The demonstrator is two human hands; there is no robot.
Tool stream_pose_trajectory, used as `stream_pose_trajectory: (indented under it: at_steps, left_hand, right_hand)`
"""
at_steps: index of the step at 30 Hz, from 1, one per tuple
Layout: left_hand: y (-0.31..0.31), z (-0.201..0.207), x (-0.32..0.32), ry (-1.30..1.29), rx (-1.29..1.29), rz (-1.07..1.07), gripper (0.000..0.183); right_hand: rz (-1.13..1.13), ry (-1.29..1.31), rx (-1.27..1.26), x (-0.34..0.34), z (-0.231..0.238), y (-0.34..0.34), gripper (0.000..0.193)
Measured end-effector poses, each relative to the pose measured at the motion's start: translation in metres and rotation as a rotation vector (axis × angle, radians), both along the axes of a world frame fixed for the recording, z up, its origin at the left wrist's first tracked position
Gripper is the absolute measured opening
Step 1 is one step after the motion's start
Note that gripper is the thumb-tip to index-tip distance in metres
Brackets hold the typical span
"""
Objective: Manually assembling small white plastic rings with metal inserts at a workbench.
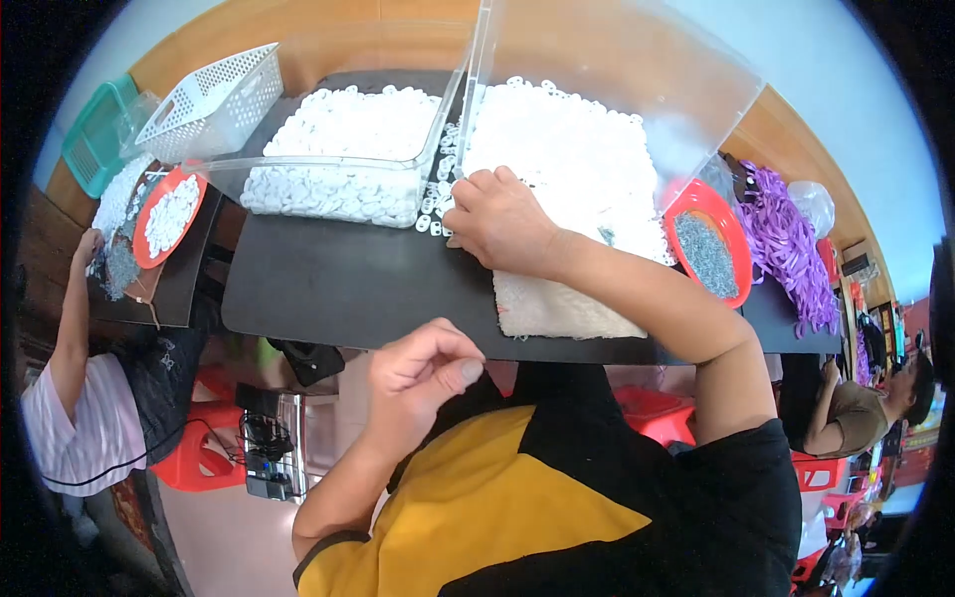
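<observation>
Small white plastic pieces (428, 206), flat, oblong and pierced with holes, are scattered on the dark table (328, 269) at eleven o'clock from the middle of the view. Behind them, many more are heaped: one white heap (348, 124) is held in a clear bin (348, 160) at between ten and eleven, another (567, 134) is piled against a taller clear bin (686, 90) at one, too bright for single pieces to be told.

The left hand (418, 376) is held at seven o'clock above the lap, its fingers curled and its thumb laid near the bent forefinger; whether anything is pinched cannot be told. The right hand (502, 224) is reached across a beige cloth (562, 308) to twelve, palm down, fingers bent and close together beside the scattered pieces; their tips are partly hidden, so any hold cannot be told.

Of the scattered pieces, several nearest ones are aligned roughly along the twelve-to-six line; others are turned at mixed angles.
</observation>
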State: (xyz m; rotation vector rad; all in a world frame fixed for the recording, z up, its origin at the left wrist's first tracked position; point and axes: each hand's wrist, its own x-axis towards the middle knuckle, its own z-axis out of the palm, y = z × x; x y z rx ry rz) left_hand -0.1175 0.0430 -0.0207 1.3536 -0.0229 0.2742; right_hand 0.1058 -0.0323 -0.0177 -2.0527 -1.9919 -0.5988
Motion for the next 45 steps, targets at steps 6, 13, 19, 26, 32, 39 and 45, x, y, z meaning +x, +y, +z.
stream_pose_trajectory:
  at_steps: [6,13,19,26,32,39,45]
  left_hand:
    - [0.004,-0.008,0.001,0.099,-0.157,0.193,0.003]
    - [0.010,0.002,0.019,0.294,-0.314,0.248,0.020]
    - [0.005,-0.004,0.048,0.315,-0.466,0.054,0.030]
    - [-0.022,0.003,0.061,0.319,-0.548,0.004,0.021]
    - [-0.038,0.019,0.087,0.244,-0.363,0.135,0.016]
    - [-0.046,0.010,0.130,0.273,-0.199,0.072,0.009]
    - [-0.054,0.001,0.136,0.304,-0.022,0.106,0.010]
  right_hand:
    - [0.055,-0.081,0.019,0.002,-0.004,0.006,0.015]
    - [0.024,-0.040,0.151,-0.013,0.017,-0.024,0.022]
    - [0.162,0.032,0.314,-0.058,0.015,-0.069,0.035]
    - [0.038,0.187,0.357,-0.061,0.009,-0.102,0.038]
    - [-0.317,0.240,0.495,-0.002,0.016,-0.141,0.012]
    - [-0.323,0.299,0.238,-0.007,0.016,-0.170,0.008]
    - [-0.324,0.159,0.078,-0.011,0.001,-0.182,0.013]
